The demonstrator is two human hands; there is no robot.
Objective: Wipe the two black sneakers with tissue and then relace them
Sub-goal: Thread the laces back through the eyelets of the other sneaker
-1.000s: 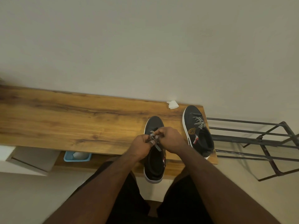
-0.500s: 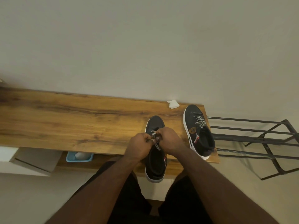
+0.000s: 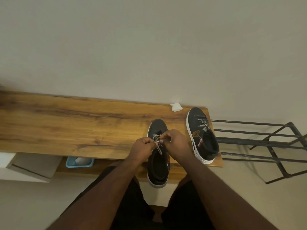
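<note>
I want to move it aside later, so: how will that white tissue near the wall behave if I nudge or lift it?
The tissue is a small crumpled wad, so it is probably very light and would likely slide across the smooth wooden shelf at a nudge. It looks soft, so it should squash when pinched. Lying by the back edge, it might catch against the wall.

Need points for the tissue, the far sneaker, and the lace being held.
tissue (image 3: 176,107), head view, middle of the white wad.
far sneaker (image 3: 195,117), head view, black toe cap.
lace (image 3: 159,149), head view, the loose strand below the hands.
</note>
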